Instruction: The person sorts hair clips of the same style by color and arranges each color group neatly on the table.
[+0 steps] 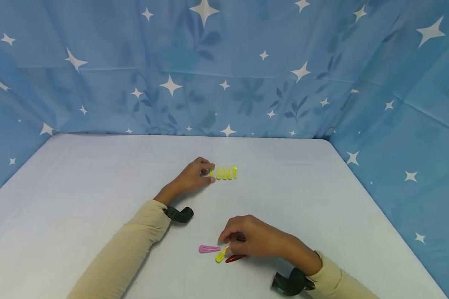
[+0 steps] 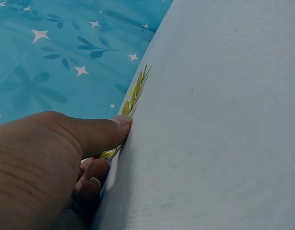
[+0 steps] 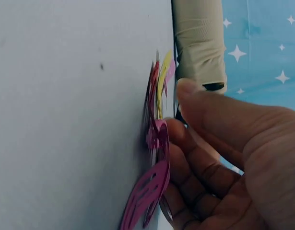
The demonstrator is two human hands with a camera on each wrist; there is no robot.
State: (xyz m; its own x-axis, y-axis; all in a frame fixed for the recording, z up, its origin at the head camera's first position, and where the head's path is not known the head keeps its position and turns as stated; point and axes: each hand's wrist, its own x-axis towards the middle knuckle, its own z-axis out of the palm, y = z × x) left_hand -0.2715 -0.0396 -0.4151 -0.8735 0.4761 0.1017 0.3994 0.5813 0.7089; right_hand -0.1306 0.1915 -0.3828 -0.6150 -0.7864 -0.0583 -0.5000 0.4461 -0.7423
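Observation:
My left hand (image 1: 191,176) is at the left end of a short row of yellow snap hair clips (image 1: 224,173) on the white table. Thumb and finger pinch the endmost yellow clip (image 1: 211,172) by its two ends; part of it shows under the thumb in the left wrist view. Nearer the front, my right hand (image 1: 260,237) hovers low over a loose pile, thumb and fingers apart, nothing between them. Around it lie a pink clip (image 1: 208,249), a yellow clip (image 1: 220,255) and a dark red clip (image 1: 235,258). Purple clips (image 3: 149,184) beneath the fingers appear in the right wrist view.
A white cloth covers the table (image 1: 97,178). Blue curtains (image 1: 224,62) with white stars hang along the back and sides. Each wrist carries a dark strapped device, the left one (image 1: 180,214) just above the tabletop.

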